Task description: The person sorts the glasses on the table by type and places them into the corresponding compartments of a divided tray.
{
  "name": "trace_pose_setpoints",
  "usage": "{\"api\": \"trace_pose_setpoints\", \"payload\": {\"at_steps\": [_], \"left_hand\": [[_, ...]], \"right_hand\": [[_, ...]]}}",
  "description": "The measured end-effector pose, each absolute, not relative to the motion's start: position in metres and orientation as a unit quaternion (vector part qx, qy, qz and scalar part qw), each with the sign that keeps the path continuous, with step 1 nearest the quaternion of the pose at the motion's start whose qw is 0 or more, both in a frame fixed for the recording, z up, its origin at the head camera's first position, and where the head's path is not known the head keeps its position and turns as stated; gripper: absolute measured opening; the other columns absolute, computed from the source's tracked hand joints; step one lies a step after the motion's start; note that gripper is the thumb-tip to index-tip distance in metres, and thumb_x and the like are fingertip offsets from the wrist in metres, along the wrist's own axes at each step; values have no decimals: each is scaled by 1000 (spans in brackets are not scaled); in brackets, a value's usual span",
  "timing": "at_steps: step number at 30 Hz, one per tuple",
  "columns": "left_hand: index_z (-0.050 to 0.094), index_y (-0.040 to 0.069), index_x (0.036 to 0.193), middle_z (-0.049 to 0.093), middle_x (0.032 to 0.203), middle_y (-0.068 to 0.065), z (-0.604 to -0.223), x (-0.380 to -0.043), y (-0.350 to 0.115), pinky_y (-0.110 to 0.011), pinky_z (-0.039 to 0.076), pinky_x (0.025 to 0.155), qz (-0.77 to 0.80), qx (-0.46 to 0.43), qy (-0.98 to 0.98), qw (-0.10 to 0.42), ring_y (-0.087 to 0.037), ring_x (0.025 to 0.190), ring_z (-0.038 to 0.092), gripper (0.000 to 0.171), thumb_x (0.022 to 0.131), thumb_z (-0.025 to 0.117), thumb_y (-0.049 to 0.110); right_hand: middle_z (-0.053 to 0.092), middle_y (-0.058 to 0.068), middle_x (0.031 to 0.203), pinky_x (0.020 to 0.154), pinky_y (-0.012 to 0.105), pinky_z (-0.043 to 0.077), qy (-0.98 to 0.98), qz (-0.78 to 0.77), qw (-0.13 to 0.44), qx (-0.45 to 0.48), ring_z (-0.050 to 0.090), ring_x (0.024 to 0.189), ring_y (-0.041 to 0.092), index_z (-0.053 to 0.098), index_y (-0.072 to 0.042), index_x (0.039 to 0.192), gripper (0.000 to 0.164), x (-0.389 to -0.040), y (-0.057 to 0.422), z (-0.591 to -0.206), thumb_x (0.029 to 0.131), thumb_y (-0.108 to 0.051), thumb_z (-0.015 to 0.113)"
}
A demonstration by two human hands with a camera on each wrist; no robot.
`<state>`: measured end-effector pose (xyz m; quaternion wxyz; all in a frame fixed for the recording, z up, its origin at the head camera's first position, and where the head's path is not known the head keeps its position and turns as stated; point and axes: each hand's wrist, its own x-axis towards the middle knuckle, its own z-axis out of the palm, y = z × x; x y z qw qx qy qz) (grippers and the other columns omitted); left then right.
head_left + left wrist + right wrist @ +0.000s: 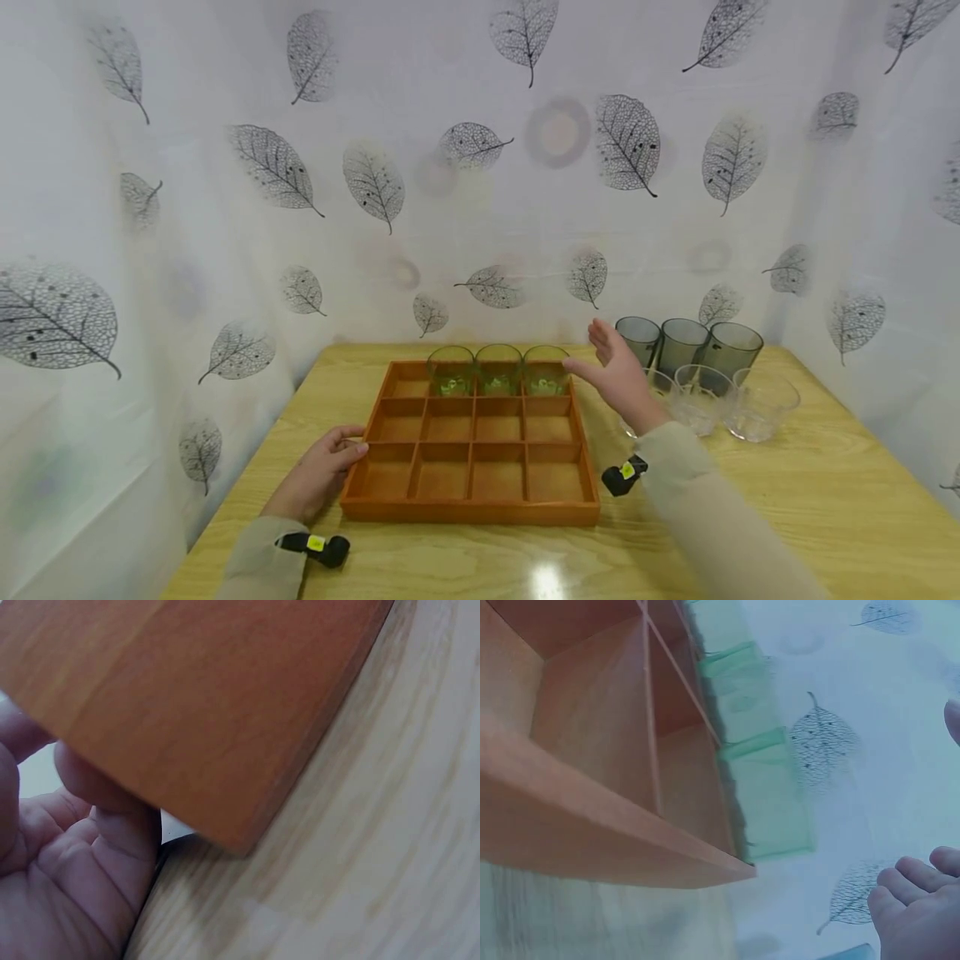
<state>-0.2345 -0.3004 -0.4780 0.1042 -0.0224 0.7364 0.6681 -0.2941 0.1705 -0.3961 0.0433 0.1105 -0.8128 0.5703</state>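
Centrally, divided wooden tray (468, 513) on table (825, 517); three green glasses (498, 371) upright in back row, one per compartment, presumably to keep them apart. Left hand (318, 471) touches tray's left side, seemingly steadying it; whether it pinches rim, cannot tell. Right hand (618, 375) spread wide beside rightmost green glass, holding nothing. Clear glasses (699, 404) and dark tumblers (681, 346) right of tray, likely for easy reach.
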Motion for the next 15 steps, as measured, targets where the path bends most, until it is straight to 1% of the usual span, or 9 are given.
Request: {"api": "trace_pose_setpoints", "payload": {"at_steps": [5,7,10,12,15], "left_hand": [[37,-4,143,56,110,-11,-477,-235,-299,-30,51,79,672,-21,732,107,-19,92,55,50,103,60,14],[38,-4,143,56,110,-10,-477,-235,-299,-29,50,79,671,-25,733,106,-18,92,55,50,102,61,15],[37,-4,144,55,110,-9,-477,-235,-300,-29,48,77,660,-21,744,105,-17,92,53,52,103,60,17],[37,-4,144,55,109,-9,-477,-235,-301,-28,47,76,657,-22,746,103,-17,91,52,52,103,60,18],[38,-4,144,55,109,-9,-477,-234,-301,-28,48,76,661,-24,743,103,-17,91,52,51,103,60,17]], "right_hand": [[16,0,167,119,47,19,-814,567,40,120,17,152,23,4,-23,164,106,-281,187,-386,90,-52,73],[15,0,167,119,51,19,-816,563,37,126,16,152,26,3,-23,164,104,-276,194,-381,91,-50,72],[15,2,167,117,54,20,-822,553,39,131,16,152,29,3,-22,164,102,-270,201,-374,92,-48,72],[15,4,167,117,55,20,-824,549,43,135,16,152,31,4,-21,164,101,-266,206,-371,93,-45,72],[16,5,167,117,55,20,-832,536,48,132,17,152,32,4,-21,164,102,-262,213,-369,92,-46,73]]}}
